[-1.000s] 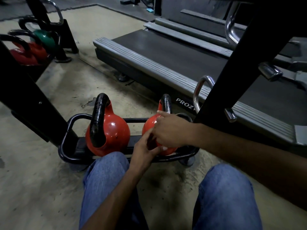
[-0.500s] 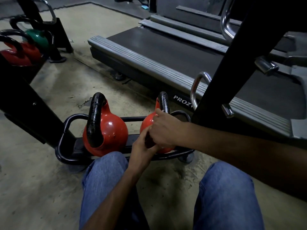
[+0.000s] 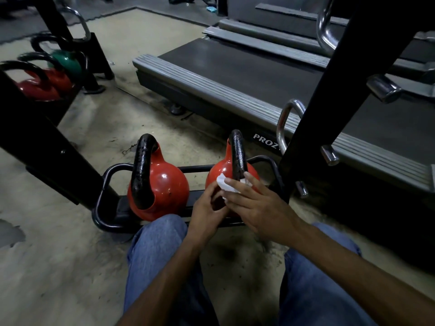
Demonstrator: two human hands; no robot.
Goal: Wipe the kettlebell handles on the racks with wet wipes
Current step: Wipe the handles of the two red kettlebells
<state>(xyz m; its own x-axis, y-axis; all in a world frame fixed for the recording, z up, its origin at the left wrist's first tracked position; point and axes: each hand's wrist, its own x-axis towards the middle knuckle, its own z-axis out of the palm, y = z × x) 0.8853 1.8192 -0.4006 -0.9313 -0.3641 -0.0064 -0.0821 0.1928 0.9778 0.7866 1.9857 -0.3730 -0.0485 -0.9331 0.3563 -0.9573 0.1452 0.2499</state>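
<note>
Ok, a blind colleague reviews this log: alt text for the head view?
A seated person's right hand presses a white wipe at the base of the right red kettlebell's handle, with the left hand beside it. A second red kettlebell shares the floor rack.

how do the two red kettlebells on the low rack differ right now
The right kettlebell has the wet wipe pressed at its handle base by the right hand, with the left hand beside it; the left kettlebell is untouched. The left one's handle looks thicker and curves broadly; the right one's shows edge-on, narrow. Both are red with black handles.
</note>
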